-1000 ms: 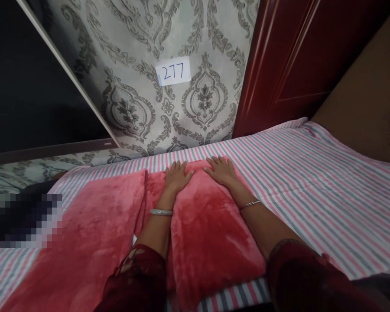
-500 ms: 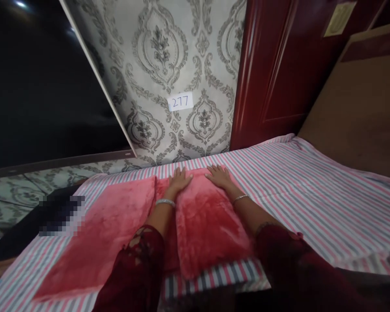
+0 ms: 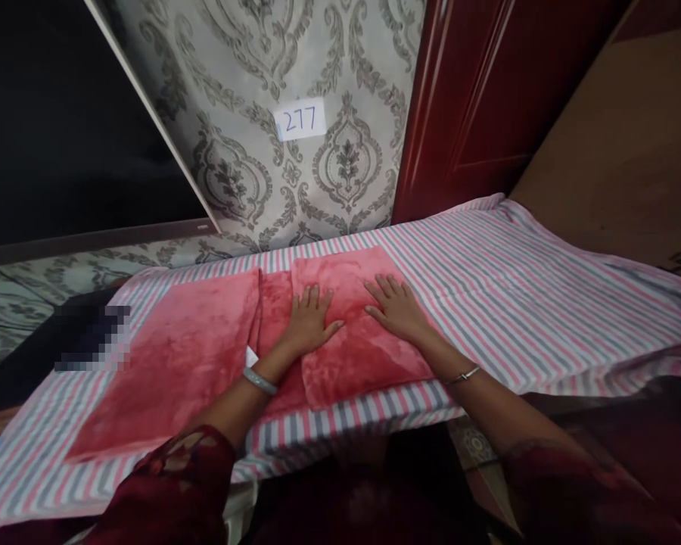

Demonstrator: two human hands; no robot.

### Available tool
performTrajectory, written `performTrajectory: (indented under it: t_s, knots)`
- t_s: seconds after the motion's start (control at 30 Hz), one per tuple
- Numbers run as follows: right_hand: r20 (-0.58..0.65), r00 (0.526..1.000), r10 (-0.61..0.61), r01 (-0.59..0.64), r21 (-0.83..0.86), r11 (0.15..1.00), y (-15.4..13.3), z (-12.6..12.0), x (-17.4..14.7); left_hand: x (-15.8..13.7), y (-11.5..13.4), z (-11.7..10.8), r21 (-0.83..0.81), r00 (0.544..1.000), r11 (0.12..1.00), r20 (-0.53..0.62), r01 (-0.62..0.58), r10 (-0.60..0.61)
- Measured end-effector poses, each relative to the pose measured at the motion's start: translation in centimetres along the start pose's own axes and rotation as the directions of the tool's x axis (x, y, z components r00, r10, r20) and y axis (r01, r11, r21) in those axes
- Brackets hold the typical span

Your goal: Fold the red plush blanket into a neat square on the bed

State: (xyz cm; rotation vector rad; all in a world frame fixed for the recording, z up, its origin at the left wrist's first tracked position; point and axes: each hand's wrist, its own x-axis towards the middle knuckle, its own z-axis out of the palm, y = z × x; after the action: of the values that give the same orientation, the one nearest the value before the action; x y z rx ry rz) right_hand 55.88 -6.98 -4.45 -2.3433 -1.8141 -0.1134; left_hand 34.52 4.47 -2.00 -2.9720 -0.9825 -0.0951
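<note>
A red plush cloth [image 3: 164, 356] lies spread on the striped tablecloth [image 3: 522, 303]. Its left and right parts are folded in toward a narrow darker strip, where a small white tag [image 3: 251, 356] shows. My left hand [image 3: 311, 322] rests flat on the left side of the right-hand fold, fingers apart, with a wide bracelet at the wrist. Over on the right of the same fold, my right hand [image 3: 394, 306] presses down palm first, its fingers spread. Neither hand grips the fabric.
A dark screen [image 3: 62, 129] stands at the back left. Patterned wallpaper bears a paper marked 277 [image 3: 300, 119]. A red wooden panel [image 3: 477, 113] and a brown cardboard box [image 3: 618, 151] stand at the right. A dark, partly pixelated object [image 3: 91, 333] sits at the left edge.
Both hands have slid from the far edge of the right-hand fold back toward me, staying flat. My view has tipped downward, and the white tag has come into sight.
</note>
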Motion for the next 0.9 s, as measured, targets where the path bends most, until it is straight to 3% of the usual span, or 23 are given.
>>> performTrajectory:
  t_s: [0.2,0.37,0.43,0.53,0.67,0.77,0.9]
  knots:
    - [-0.038,0.999,-0.013,0.012,-0.019,1.0,0.3,0.5,0.3,0.3,-0.2,0.2,-0.014,1.0,1.0,-0.002,-0.003,0.003]
    - [-0.008,1.0,0.0,0.0,-0.013,1.0,0.3,0.0,0.6,0.4,0.1,-1.5,-0.094,0.99,0.994,0.137,0.057,-0.044]
    - [0.043,0.999,0.018,-0.018,0.005,1.0,0.3,-0.8,0.6,-0.7,0.7,-2.5,-0.128,0.987,0.99,0.157,0.066,-0.046]
    - [0.101,0.994,0.039,-0.044,0.053,0.998,0.0,-2.0,-0.4,-3.9,2.2,-3.3,-0.158,0.996,0.986,0.074,-0.045,0.057]
    - [0.045,0.999,-0.031,0.028,0.066,0.997,-0.7,-2.1,-3.9,-7.9,3.3,-2.3,-0.157,0.982,0.97,-0.009,-0.187,0.188]
    - [0.051,0.999,-0.021,0.018,0.047,0.999,-1.0,-1.2,-6.2,-8.7,3.3,-0.8,-0.188,0.986,0.971,0.046,-0.151,0.162]
    - [0.037,0.999,-0.005,0.003,0.047,0.999,-1.2,-0.5,-6.9,-8.3,2.7,0.1,-0.218,0.988,0.968,0.067,-0.121,0.138]
